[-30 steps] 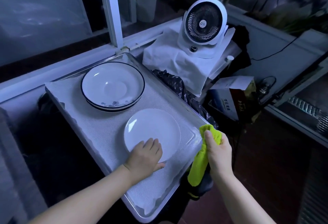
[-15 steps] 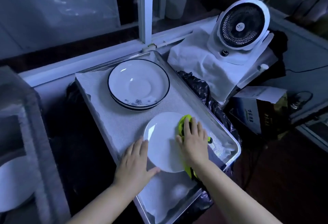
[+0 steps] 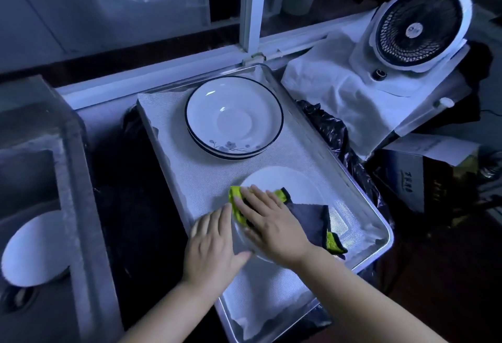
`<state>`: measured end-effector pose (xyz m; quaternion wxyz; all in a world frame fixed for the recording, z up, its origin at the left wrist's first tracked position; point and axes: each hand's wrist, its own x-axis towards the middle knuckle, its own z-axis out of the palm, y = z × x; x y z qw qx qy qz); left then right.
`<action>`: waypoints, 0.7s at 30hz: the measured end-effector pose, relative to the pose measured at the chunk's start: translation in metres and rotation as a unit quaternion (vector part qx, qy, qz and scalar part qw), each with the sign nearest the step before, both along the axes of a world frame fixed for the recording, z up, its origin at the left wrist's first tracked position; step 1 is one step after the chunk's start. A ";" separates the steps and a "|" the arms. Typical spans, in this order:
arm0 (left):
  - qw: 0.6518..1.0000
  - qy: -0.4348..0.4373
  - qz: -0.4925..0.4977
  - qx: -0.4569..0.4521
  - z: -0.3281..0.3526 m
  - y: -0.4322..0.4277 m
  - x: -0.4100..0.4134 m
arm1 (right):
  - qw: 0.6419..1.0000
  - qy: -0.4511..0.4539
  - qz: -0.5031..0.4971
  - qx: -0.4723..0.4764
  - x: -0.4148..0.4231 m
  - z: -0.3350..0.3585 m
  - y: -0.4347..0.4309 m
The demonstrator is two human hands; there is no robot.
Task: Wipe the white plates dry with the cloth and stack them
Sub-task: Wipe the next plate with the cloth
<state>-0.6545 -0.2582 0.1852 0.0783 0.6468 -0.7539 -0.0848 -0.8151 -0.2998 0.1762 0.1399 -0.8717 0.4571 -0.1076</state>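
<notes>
No legible text: only blurred characters on the dark box (image 3: 404, 185), an indistinct mark on the fan (image 3: 415, 29)

Plain white plate (image 3: 285, 182) flat, near; green-grey cloth (image 3: 309, 213) draped across it; dark-rimmed plates (image 3: 233, 117) stacked beyond.

Liner strip (image 3: 190, 177) passable between stacked dishes (image 3: 233, 117) (far end) and plate (image 3: 294, 182).

Right hand (image 3: 267, 219) flat, pressing cloth (image 3: 309, 213) onto white plate (image 3: 282, 179) — left hand (image 3: 213, 245) steadying rim.
</notes>
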 end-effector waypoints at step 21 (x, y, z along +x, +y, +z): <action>0.990 0.086 -0.007 -0.116 0.028 0.017 0.119 | 0.985 0.080 -0.080 -0.127 0.060 0.083 0.085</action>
